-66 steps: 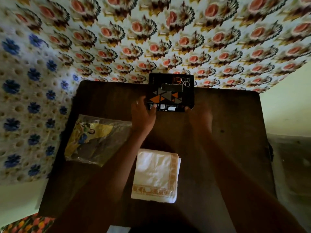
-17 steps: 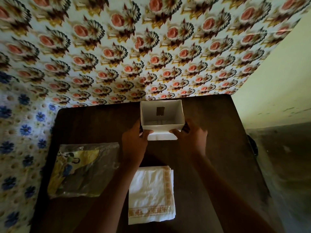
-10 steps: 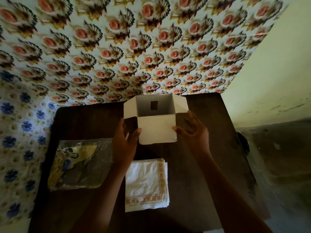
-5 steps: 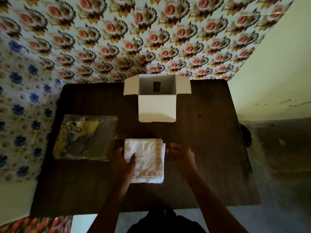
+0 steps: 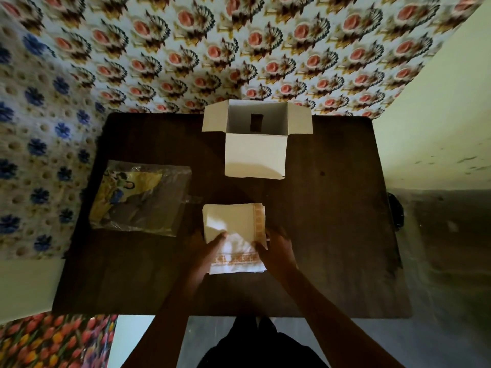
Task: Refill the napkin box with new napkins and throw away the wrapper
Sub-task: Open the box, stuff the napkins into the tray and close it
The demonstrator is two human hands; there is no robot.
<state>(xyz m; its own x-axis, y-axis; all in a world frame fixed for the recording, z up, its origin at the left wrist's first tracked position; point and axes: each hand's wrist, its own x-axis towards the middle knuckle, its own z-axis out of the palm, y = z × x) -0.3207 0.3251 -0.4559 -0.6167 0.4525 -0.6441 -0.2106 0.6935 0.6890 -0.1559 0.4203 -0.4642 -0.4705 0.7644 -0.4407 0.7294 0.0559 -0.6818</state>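
Observation:
The napkin box [image 5: 255, 154] lies on its side at the far middle of the dark table, its flaps spread and its white inside empty. A stack of white napkins [image 5: 233, 224] with orange borders sits near the table's middle. My left hand [image 5: 210, 248] grips the stack's left near side, and my right hand [image 5: 276, 249] grips its right near side. The upper napkins are lifted and bent up off the lower ones. The clear wrapper [image 5: 140, 197], with a yellow printed label, lies flat to the left of the stack.
The dark wooden table [image 5: 332, 235] stands against a flower-patterned wall [image 5: 239, 49]. A dark round object [image 5: 396, 213] hangs at the table's right edge. My dark trousers show below the table's near edge.
Both hands left the opened box and came back to the napkin stack. They have closed on its near sides, and the upper napkins now lift off the rest.

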